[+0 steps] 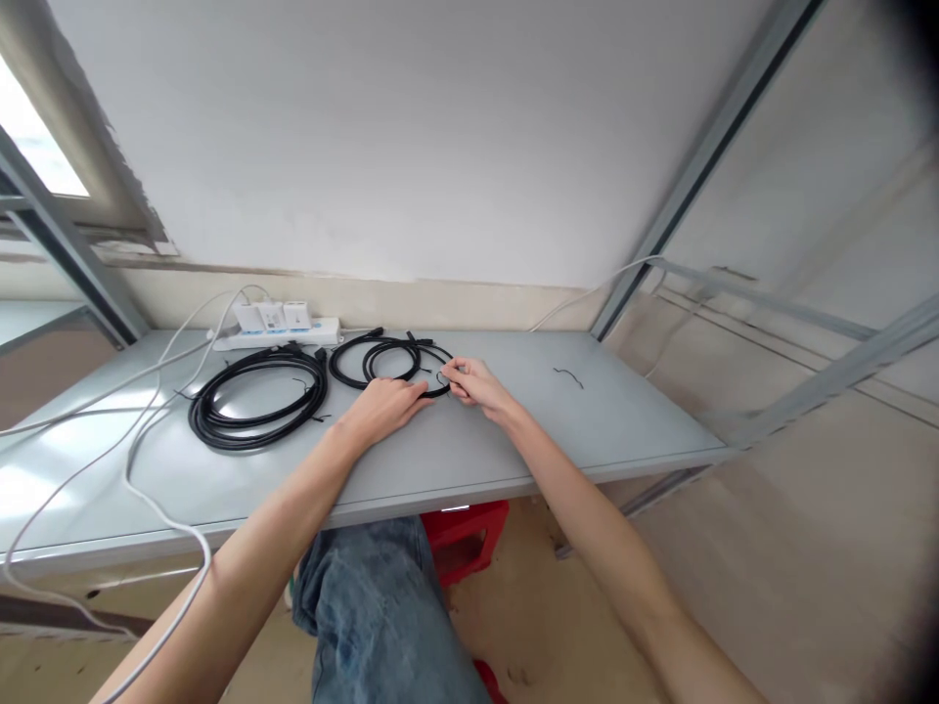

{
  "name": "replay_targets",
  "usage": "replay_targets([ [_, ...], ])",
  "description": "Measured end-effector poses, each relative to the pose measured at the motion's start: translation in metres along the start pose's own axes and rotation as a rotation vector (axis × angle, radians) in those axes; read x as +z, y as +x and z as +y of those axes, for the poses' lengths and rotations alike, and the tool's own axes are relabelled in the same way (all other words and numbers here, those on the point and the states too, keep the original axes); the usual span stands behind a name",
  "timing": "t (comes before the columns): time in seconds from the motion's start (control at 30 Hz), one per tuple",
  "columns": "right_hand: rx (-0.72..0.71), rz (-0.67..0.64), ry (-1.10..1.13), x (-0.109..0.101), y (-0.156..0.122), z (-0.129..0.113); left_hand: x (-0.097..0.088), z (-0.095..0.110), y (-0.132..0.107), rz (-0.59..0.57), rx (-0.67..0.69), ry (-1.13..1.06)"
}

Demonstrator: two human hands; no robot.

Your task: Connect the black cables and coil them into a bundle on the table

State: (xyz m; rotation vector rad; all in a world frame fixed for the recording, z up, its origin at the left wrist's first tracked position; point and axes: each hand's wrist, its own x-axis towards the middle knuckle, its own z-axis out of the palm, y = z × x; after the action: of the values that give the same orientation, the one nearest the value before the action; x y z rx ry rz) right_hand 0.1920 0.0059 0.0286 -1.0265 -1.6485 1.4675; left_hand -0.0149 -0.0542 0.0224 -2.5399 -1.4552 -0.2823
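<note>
Both hands meet at a small coil of black cable [388, 360] lying on the grey surface [469, 440], near its back edge. The left hand [385, 404] lies flat on the coil's near side, fingers pressing it down. The right hand [473, 383] has its grip pinched together on a thin tie at the coil's right edge. Just left lies a larger black cable coil [256, 406], with a white power strip [283, 332] behind it. A loose black tie [568, 377] lies apart to the right.
</note>
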Motion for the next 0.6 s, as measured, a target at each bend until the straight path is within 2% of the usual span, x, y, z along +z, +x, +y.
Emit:
replay_targets([
  [0.13, -0.034, -0.017, -0.104, -0.0027, -0.0016, 0.0018, -0.0018, 0.0008, -0.0004, 0.005, -0.022, 0.017],
  [0.43, -0.227, 0.036, -0.369, -0.0082, -0.0006, 0.0019, 0.0018, -0.0059, -0.001, 0.078, -0.051, -0.045],
  [0.6, -0.244, -0.022, -0.405, -0.0092, -0.0045, -0.003, -0.0026, -0.0046, -0.0018, 0.072, -0.071, -0.048],
])
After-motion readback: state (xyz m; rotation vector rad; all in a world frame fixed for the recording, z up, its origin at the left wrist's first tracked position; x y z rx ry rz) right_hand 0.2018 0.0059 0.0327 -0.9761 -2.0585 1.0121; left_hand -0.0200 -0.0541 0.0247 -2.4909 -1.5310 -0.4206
